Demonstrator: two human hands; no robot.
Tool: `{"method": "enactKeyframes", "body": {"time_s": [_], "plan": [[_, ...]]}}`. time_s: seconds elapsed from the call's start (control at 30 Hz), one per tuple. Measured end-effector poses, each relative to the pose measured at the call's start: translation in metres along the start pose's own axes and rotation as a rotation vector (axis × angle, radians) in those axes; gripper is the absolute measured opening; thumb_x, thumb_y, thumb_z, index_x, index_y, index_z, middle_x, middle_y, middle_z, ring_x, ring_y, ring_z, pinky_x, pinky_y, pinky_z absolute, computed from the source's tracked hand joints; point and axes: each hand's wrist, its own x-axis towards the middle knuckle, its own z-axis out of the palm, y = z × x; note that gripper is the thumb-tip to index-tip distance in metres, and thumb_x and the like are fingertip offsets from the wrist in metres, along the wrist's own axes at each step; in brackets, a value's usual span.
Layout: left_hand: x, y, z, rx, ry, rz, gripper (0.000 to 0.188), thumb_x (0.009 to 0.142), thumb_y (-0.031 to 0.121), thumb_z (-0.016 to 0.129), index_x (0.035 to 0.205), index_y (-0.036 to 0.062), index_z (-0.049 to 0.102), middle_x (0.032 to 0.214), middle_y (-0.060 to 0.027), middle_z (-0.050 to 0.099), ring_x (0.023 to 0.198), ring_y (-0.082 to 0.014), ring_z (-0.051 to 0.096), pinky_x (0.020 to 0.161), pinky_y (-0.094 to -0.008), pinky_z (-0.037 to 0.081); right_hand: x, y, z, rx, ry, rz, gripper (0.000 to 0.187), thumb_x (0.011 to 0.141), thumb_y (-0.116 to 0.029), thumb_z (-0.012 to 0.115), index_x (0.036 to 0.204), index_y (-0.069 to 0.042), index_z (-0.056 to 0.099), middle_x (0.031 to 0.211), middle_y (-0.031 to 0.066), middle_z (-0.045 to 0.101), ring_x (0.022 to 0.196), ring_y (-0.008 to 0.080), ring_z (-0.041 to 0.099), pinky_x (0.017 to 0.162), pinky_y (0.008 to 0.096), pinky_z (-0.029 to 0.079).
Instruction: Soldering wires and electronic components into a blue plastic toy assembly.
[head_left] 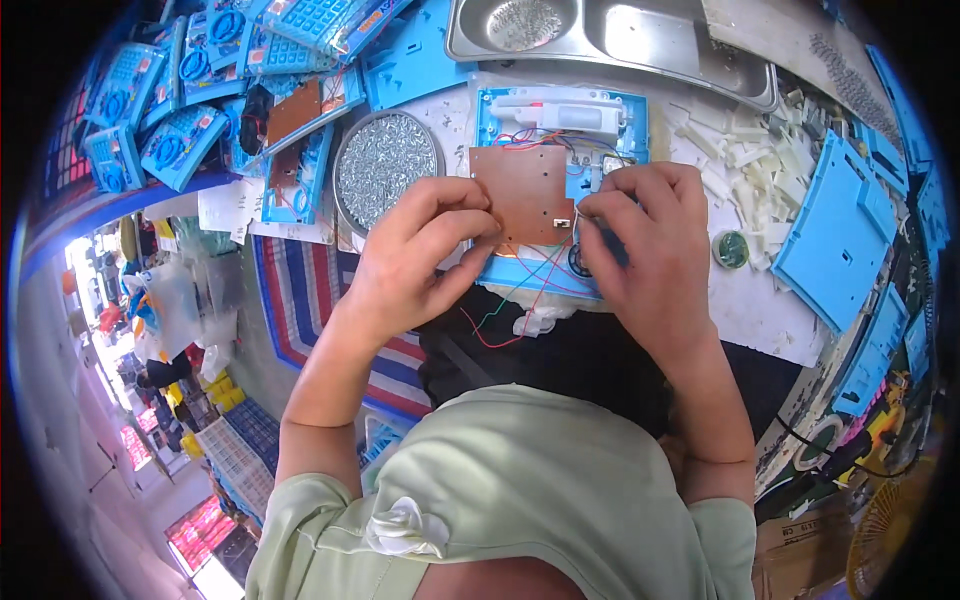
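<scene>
Head view showed both hands meeting over a brown circuit board [522, 193] lying in a blue plastic housing [560, 150] on the bench [745, 310]. Left hand [415, 255] pinched the board's left edge, fingers closed on it, apparently to steady it. Right hand [645, 250] curled closed at the board's right edge near thin coloured wires [520, 300]; what it gripped was hidden. A round dish of screws [385, 165] sat just left, within easy reach.

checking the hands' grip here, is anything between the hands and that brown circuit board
Nothing visible. The left hand rests its fingers on the brown circuit board at its left edge, and the right hand pinches its right edge. The board lies on the blue plastic housing, with thin wires trailing below.
</scene>
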Motion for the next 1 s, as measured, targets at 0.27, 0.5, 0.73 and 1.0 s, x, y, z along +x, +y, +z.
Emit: {"method": "enactKeyframes", "body": {"time_s": [0.27, 0.5, 0.73, 1.0], "plan": [[-0.006, -0.007, 0.008, 0.006, 0.067, 0.026, 0.03, 0.075, -0.006, 0.077, 0.102, 0.0048, 0.068, 0.109, -0.012, 0.062, 0.093, -0.028, 0.067, 0.078, -0.036, 0.056, 0.002, 0.006, -0.014, 0.109, 0.015, -0.025, 0.022, 0.075, -0.003, 0.078, 0.096, -0.007, 0.072, 0.099, 0.0075, 0.065, 0.096, 0.0289, 0.058, 0.081, 0.039, 0.049], [-0.017, -0.011, 0.016, -0.074, 0.148, 0.0, 0.028, 0.075, -0.005, 0.077, 0.099, 0.0045, 0.068, 0.109, -0.0125, 0.062, 0.095, -0.0284, 0.065, 0.079, -0.0352, 0.056, -0.023, -0.005, -0.053, 0.1, -0.325, -0.097, 0.025, 0.071, -0.004, 0.081, 0.093, -0.008, 0.069, 0.094, 0.0056, 0.065, 0.085, 0.0272, 0.06, 0.069, 0.0398, 0.051], [-0.026, -0.011, 0.023, -0.397, 0.257, -0.222, 0.017, 0.083, -0.005, 0.07, 0.099, 0.0017, 0.068, 0.113, -0.0117, 0.061, 0.09, -0.0177, 0.066, 0.077, -0.03, 0.056, -0.031, -0.019, -0.043, -0.034, -0.271, -0.1, 0.022, 0.075, -0.001, 0.078, 0.092, -0.005, 0.065, 0.092, 0.0081, 0.062, 0.084, 0.0293, 0.06, 0.067, 0.0396, 0.051], [-0.024, -0.007, 0.017, -0.507, 0.239, -0.291, 0.019, 0.088, -0.007, 0.067, 0.105, -0.0014, 0.066, 0.122, -0.0121, 0.057, 0.103, -0.0138, 0.063, 0.087, -0.0268, 0.055, -0.033, -0.018, -0.038, -0.059, -0.279, -0.145, 0.029, 0.076, 0.002, 0.077, 0.099, -0.003, 0.061, 0.093, 0.0123, 0.059, 0.083, 0.0324, 0.058, 0.069, 0.0417, 0.05]]}}
